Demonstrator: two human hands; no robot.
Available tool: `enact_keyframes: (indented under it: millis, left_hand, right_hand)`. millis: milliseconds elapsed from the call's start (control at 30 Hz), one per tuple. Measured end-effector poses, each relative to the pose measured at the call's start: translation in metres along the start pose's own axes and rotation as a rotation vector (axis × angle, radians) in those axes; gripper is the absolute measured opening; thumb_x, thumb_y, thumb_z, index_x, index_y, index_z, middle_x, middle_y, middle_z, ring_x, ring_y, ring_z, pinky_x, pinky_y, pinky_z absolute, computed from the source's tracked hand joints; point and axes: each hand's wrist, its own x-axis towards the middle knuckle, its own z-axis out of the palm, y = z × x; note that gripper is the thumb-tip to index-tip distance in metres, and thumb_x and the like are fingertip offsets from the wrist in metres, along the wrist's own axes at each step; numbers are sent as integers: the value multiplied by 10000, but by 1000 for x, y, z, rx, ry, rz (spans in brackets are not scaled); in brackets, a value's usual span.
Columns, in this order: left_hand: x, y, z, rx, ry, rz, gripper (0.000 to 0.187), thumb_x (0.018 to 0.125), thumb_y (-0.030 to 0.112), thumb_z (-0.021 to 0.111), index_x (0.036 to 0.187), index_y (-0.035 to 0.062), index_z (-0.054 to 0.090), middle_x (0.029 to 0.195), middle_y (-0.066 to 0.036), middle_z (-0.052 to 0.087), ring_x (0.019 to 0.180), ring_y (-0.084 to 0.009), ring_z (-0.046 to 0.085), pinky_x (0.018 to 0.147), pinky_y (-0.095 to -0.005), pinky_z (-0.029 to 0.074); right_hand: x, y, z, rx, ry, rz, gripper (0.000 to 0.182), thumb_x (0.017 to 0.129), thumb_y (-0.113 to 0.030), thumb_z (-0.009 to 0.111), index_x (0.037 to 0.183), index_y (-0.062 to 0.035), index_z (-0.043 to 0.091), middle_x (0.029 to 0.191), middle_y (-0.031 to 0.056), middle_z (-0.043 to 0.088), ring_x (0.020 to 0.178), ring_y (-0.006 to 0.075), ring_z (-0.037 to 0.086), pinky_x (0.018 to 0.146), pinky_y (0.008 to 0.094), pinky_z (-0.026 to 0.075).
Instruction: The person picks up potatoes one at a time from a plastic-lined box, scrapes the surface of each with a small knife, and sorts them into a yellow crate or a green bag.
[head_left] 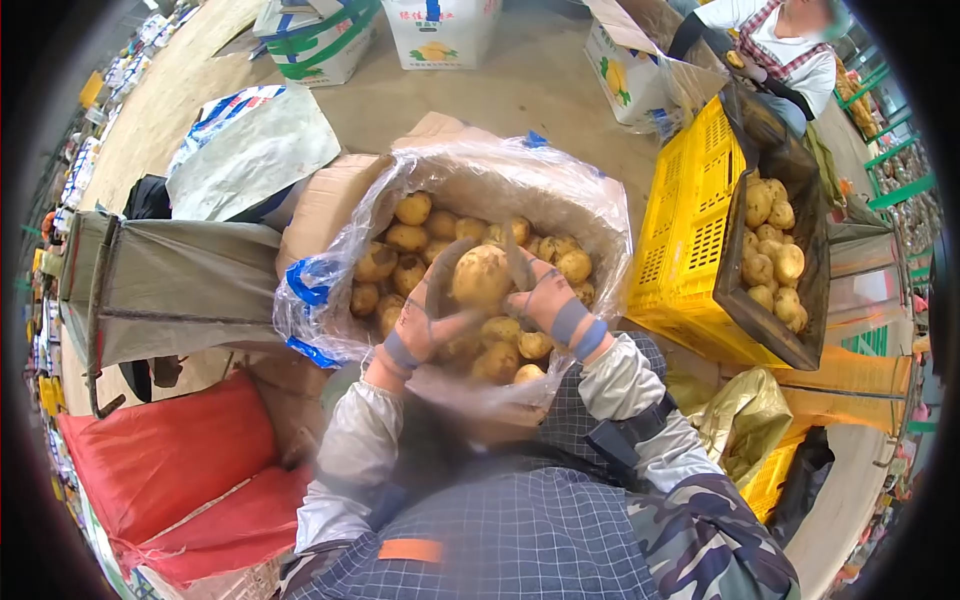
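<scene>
Both my hands wear dark-tipped gloves and are over an open cardboard box (585,190) lined with clear plastic (395,185). Between them is a large yellow-brown potato (481,275). My left hand (425,315) cups its left side, fingers stretched along it and a little blurred. On the other side, my right hand (555,303) curves round the potato with its fingers close against it. Several more potatoes (407,237) fill the box below, some with dark marks. The thumbs partly hide the potatoes underneath.
At right, a yellow crate (690,220) with a dark liner holds several potatoes (768,235). Printed cartons (440,35) stand at the back. A person (800,60) holds a potato at upper right. Red sacks (180,450) lie at lower left.
</scene>
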Motion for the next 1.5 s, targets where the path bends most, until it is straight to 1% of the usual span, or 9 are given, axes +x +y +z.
enact_keyframes:
  millis: [133, 233, 633, 733, 833, 900, 1100, 1333, 1500]
  left_hand:
    - [0, -8, 2, -49, 15, -31, 862, 798, 96, 820, 1516, 44, 345, 1373, -92, 539, 1251, -185, 530, 1066, -343, 445]
    - [1, -14, -6, 24, 13, -20, 864, 781, 92, 836, 1499, 51, 356, 1358, -98, 546, 1242, -182, 534, 1057, -341, 452]
    - [1, -27, -4, 298, 121, -4, 809, 774, 115, 818, 1458, 60, 391, 1345, -116, 529, 1230, -210, 538, 1045, -355, 464]
    - [2, -36, -8, 399, 145, 45, 842, 758, 129, 826, 1471, 60, 382, 1359, -130, 519, 1247, -237, 530, 1054, -370, 458]
    - [6, -32, -5, 485, 177, 106, 867, 751, 132, 823, 1488, 51, 374, 1370, -136, 517, 1254, -253, 525, 1059, -376, 453]
    - [6, -35, -6, 615, 212, 165, 868, 753, 123, 814, 1496, 39, 373, 1380, -136, 519, 1254, -256, 526, 1059, -372, 451]
    - [2, -20, -16, -163, 139, 51, 639, 856, 119, 688, 1445, 6, 466, 1342, -129, 575, 1205, -210, 560, 969, -331, 504]
    - [13, -82, -43, 243, 281, -360, 449, 894, 113, 658, 1321, 6, 571, 1185, -104, 664, 1050, -171, 631, 916, -307, 516]
    - [75, -156, -33, 794, 189, -397, 642, 849, 334, 746, 1367, 15, 542, 1327, -255, 609, 1249, -368, 581, 1048, -402, 458]
  right_hand:
    - [-11, -21, -3, 205, -168, 201, 602, 837, -135, 691, 1413, -81, 522, 1177, 224, 670, 1105, 356, 646, 955, 424, 514]
    - [-6, 2, 16, -306, 97, -214, 553, 830, -168, 714, 1335, -14, 550, 1060, 249, 686, 987, 364, 679, 872, 408, 535]
    - [-11, -27, 21, -814, 6, -48, 669, 855, -209, 689, 1475, -153, 445, 1119, 198, 696, 1058, 386, 657, 908, 437, 535]
    - [-10, -31, 17, -704, 4, -41, 718, 848, -233, 704, 1496, -116, 416, 1092, 194, 706, 1049, 341, 681, 894, 413, 539]
    - [10, 14, 11, -271, 168, -47, 695, 875, -225, 713, 1485, -41, 433, 1223, 189, 670, 1085, 300, 662, 877, 411, 530]
    - [2, -6, 0, 241, -29, 45, 632, 885, -220, 709, 1441, -29, 480, 1223, 151, 667, 1069, 250, 653, 873, 387, 529]
    - [-15, -2, -30, 974, -98, 75, 400, 921, -250, 663, 1255, -36, 607, 1152, 90, 659, 1025, 193, 630, 905, 368, 522]
    - [-98, 34, -194, 984, 556, -294, 373, 959, -370, 655, 1082, -21, 610, 594, -57, 444, 561, 79, 498, 525, 239, 414]
    - [-136, 76, -259, 1248, 700, -424, 422, 985, -325, 623, 1253, 0, 596, 600, -32, 491, 459, 57, 426, 439, 218, 373]
